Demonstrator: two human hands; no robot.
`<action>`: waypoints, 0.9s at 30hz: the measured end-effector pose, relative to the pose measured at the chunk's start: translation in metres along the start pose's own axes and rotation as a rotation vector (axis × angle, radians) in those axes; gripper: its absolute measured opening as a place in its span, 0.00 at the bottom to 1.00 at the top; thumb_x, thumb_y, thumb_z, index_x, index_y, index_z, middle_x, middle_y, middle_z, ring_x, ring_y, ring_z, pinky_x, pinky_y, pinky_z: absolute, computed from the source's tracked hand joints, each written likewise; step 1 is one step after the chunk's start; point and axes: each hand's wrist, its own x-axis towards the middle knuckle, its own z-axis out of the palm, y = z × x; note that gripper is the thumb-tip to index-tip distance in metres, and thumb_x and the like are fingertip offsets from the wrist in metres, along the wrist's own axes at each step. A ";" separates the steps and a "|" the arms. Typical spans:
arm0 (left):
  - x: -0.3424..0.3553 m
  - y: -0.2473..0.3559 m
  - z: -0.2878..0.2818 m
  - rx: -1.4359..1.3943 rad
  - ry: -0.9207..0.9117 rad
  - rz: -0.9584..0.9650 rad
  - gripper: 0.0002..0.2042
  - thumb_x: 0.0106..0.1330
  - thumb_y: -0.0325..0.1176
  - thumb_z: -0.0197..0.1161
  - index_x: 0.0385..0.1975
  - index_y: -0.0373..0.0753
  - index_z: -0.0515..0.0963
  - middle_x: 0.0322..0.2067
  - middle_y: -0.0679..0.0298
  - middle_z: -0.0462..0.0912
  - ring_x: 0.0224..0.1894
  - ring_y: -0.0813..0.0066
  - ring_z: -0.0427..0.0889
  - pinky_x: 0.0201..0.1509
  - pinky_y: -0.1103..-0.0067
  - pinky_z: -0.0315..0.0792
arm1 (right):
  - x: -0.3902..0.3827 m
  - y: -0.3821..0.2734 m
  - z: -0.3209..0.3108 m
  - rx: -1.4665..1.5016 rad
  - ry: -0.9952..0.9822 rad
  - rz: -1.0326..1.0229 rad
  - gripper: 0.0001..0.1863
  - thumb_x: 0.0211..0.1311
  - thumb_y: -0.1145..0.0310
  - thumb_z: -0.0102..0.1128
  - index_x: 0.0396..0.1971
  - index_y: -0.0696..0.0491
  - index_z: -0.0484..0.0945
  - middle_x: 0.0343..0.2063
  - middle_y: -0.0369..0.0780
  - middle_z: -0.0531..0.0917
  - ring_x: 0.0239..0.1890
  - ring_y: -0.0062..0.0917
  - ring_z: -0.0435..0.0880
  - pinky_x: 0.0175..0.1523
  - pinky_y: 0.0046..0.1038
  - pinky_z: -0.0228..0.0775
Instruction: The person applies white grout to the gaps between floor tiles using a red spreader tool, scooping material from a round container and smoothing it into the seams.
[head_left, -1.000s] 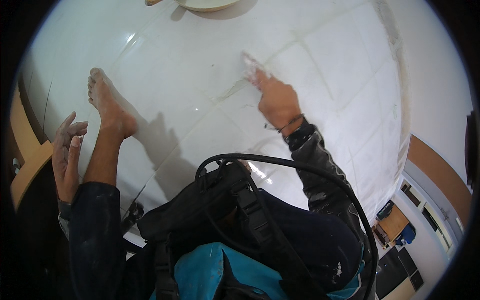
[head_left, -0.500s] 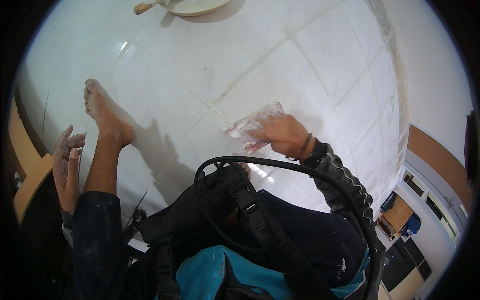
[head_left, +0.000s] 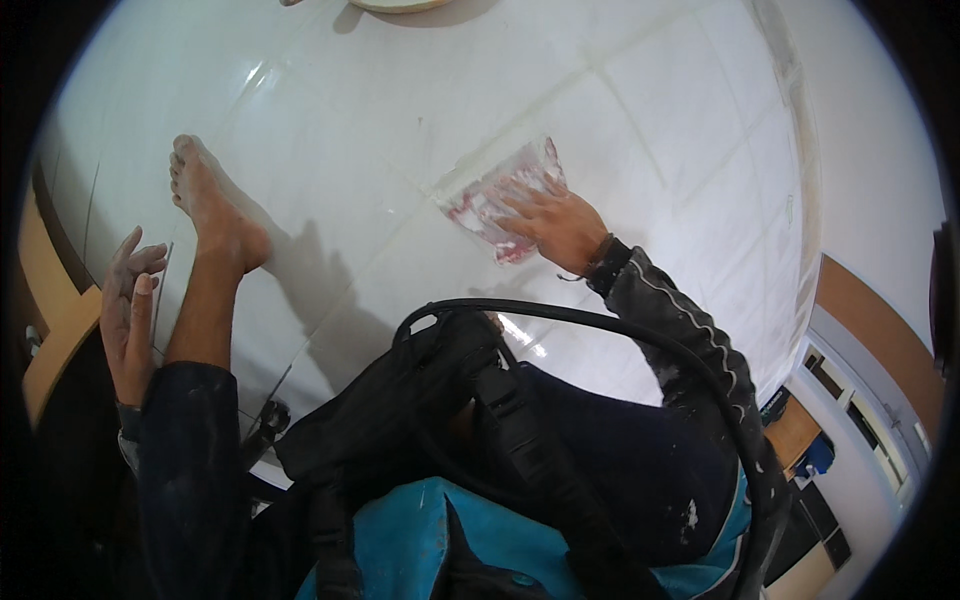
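My right hand (head_left: 556, 226) lies flat with its fingers spread on a thin, crumpled sheet (head_left: 500, 188), whitish and semi-clear with red patches. Plastic or cloth, I cannot tell which. Beneath it is the pale tiled floor (head_left: 390, 130), whose joints run in light lines. At the left, my left hand (head_left: 128, 310) is raised beside my bent leg, dusty with white powder; its fingers are apart and hold nothing.
A round pan-like dish (head_left: 400, 5) is cut off at the top edge. My bare foot (head_left: 205, 200) rests on the tiles. A black cable (head_left: 580, 312) arches over my lap beside a black strapped bag (head_left: 400, 400). Wooden furniture (head_left: 62, 340) stands at the left; a white wall (head_left: 870, 150) rises at the right.
My right hand has moved a little forward with the sheet, which now lies flatter and more spread beneath the fingers. The round dish has shifted up, mostly out of the picture.
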 end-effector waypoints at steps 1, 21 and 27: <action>-0.001 0.001 0.001 -0.013 -0.001 0.004 0.21 0.72 0.33 0.44 0.62 0.31 0.60 0.50 0.52 0.72 0.57 0.64 0.70 0.65 0.69 0.59 | -0.006 -0.003 0.000 0.003 0.001 0.005 0.24 0.54 0.72 0.50 0.54 0.44 0.73 0.61 0.38 0.69 0.65 0.32 0.63 0.68 0.43 0.50; 0.002 0.007 0.003 -0.049 -0.032 0.035 0.20 0.72 0.35 0.45 0.62 0.34 0.62 0.50 0.53 0.74 0.55 0.65 0.72 0.62 0.71 0.63 | 0.047 -0.028 -0.037 0.272 0.179 0.533 0.31 0.44 0.78 0.51 0.55 0.50 0.70 0.43 0.48 0.80 0.37 0.43 0.80 0.41 0.41 0.73; -0.003 -0.008 0.000 -0.104 -0.012 0.022 0.21 0.72 0.34 0.46 0.62 0.33 0.61 0.50 0.52 0.73 0.55 0.65 0.71 0.63 0.70 0.61 | 0.047 -0.096 -0.002 0.044 0.284 0.371 0.22 0.52 0.72 0.52 0.51 0.53 0.69 0.36 0.48 0.79 0.36 0.42 0.81 0.33 0.39 0.73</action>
